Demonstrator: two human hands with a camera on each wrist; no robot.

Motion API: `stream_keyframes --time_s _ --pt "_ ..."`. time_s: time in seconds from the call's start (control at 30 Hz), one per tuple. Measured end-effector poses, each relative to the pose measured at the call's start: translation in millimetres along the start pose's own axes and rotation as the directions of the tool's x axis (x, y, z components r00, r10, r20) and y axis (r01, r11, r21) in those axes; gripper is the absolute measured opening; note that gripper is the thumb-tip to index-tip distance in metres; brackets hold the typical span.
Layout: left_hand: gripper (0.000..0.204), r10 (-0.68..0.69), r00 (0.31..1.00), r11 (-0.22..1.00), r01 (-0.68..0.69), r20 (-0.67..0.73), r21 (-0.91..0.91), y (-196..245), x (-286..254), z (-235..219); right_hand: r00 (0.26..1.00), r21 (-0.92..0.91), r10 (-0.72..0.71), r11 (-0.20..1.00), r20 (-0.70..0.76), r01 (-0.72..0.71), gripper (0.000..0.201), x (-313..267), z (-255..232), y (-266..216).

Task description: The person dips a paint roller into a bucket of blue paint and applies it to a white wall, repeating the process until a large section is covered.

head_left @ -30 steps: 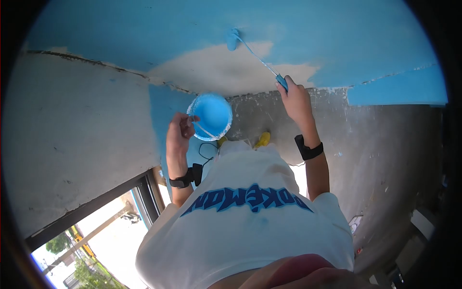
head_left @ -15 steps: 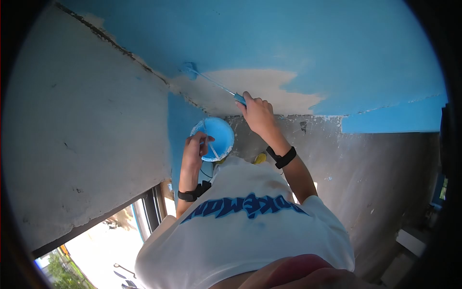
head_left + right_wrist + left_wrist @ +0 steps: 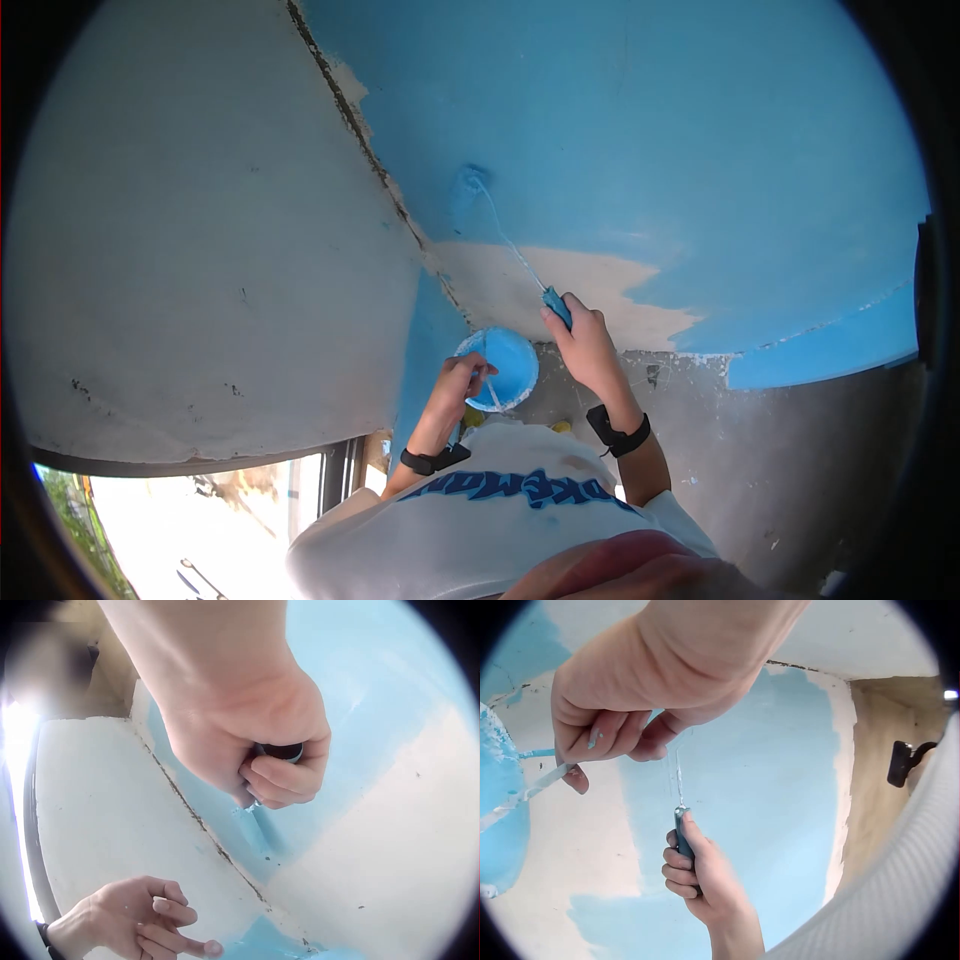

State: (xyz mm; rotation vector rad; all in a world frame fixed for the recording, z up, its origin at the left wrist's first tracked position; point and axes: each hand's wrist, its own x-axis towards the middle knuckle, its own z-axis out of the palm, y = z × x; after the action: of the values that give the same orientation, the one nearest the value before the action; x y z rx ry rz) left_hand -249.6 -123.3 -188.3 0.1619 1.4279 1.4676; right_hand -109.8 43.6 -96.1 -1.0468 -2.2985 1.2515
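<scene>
My right hand (image 3: 590, 350) grips the blue handle (image 3: 557, 307) of a paint roller, whose blue roller head (image 3: 468, 190) lies against the painted wall near the corner. In the right wrist view my right hand (image 3: 255, 727) has its fingers curled round the handle. My left hand (image 3: 460, 385) holds up a bucket (image 3: 518, 366) by its thin handle; in the left wrist view the fingers of my left hand (image 3: 630, 712) curl round that handle strip (image 3: 526, 793). Blue paint coats the inside of the bucket.
A pale unpainted patch (image 3: 570, 285) lies on the wall below the roller head. The grey-white wall (image 3: 200, 240) meets the blue wall (image 3: 700, 150) at a cracked corner. At lower left is a bright window (image 3: 230, 510). Grey floor (image 3: 720, 470) spreads below.
The roller head has gone left toward the corner, then up the wall onto blue paint, my right hand moving with it. The head view has turned upward and left. Both grips are unchanged.
</scene>
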Motion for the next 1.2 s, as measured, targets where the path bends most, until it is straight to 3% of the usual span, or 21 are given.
stream_keyframes --time_s 0.17,0.3,0.37,0.5,0.8,0.87,1.2 --pt "0.025 0.009 1.000 1.000 -0.009 0.011 0.005 6.5 -5.3 0.4 0.968 0.183 -0.241 0.951 -0.069 0.250 0.037 25.8 -5.7 -60.4" --pt "0.025 0.058 0.998 0.998 -0.058 0.009 0.001 0.6 -7.4 -5.7 0.953 0.312 -0.285 0.900 -0.104 0.304 0.038 47.4 8.3 -106.7" --pt "0.025 0.064 0.998 0.998 -0.064 0.009 -0.010 -2.5 -10.6 -8.3 0.955 0.464 -0.284 0.838 -0.080 0.288 0.039 56.7 19.3 -123.3" --pt "0.026 0.042 0.999 0.999 -0.042 -0.021 0.009 -6.5 -17.3 -15.7 0.941 0.488 -0.316 0.806 -0.122 0.334 0.038 62.5 38.8 -143.9" --pt "0.026 0.028 0.999 1.000 -0.028 -0.035 0.012 -25.4 -17.2 -27.2 0.932 0.297 -0.265 0.895 -0.246 0.333 0.036 65.6 83.6 -96.9" --pt "0.025 0.004 0.999 1.000 -0.003 -0.051 0.021 -31.8 -14.0 -28.2 0.959 0.286 -0.177 0.928 -0.219 0.237 0.035 60.1 89.5 -80.0" --pt "0.019 -0.073 0.991 0.996 0.067 -0.112 -0.057 -57.3 -12.2 -37.6 0.979 0.223 0.007 0.974 -0.204 0.039 0.030 12.0 114.2 37.5"
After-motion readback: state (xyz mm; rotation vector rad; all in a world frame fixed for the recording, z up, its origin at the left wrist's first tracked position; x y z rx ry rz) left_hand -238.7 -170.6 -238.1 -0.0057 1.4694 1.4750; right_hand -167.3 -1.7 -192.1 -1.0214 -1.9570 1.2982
